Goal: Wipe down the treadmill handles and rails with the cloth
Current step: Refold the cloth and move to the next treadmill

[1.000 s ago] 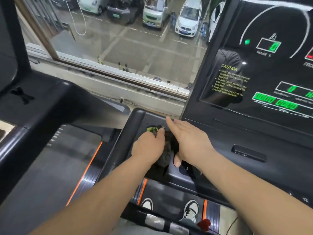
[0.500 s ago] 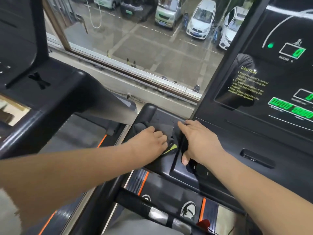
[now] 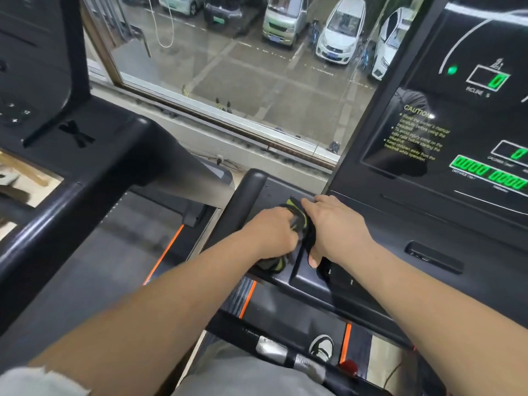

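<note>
Cloth (image 3: 303,224) now bunched between left hand (image 3: 271,232), right hand (image 3: 338,227).

black-and-lime cloth (image 3: 300,221), black handle (image 3: 243,201)

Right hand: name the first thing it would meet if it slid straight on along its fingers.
Likely the cloth, its green edge just ahead of the right hand; beyond, the curved black handle. Depth unclear.

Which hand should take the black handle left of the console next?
Left, probably. The left hand grips the bunched cloth and sits right beside the handle; the right hand lies flat on the console side, farther from it.
</note>
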Demonstrator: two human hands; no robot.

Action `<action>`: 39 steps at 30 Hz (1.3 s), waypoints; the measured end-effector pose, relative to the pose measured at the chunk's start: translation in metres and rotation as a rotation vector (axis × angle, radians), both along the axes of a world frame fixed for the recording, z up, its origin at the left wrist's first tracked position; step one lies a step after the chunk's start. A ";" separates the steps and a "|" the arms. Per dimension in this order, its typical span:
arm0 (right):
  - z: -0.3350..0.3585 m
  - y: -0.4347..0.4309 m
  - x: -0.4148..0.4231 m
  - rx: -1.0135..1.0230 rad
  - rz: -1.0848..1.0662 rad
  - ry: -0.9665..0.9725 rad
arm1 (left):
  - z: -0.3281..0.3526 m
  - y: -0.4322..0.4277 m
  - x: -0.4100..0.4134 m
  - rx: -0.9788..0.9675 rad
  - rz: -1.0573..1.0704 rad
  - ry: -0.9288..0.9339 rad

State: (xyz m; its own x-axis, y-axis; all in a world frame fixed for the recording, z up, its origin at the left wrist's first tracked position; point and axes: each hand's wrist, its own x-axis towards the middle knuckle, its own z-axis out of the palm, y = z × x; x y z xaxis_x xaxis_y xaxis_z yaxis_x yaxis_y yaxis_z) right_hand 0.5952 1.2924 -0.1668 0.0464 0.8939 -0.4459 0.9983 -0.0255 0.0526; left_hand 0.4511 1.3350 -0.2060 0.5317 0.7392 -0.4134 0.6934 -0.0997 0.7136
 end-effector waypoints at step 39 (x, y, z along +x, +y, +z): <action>-0.025 0.003 0.027 0.163 0.301 -0.010 | -0.026 -0.028 -0.020 0.704 -0.312 0.254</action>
State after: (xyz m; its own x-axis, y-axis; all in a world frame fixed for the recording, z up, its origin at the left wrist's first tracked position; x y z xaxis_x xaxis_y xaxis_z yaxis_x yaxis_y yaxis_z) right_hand 0.6224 1.2952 -0.1915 -0.2268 0.9275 -0.2972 0.9617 0.2615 0.0821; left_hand 0.4311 1.3068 -0.2322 0.7087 0.7043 -0.0418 0.6920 -0.6823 0.2358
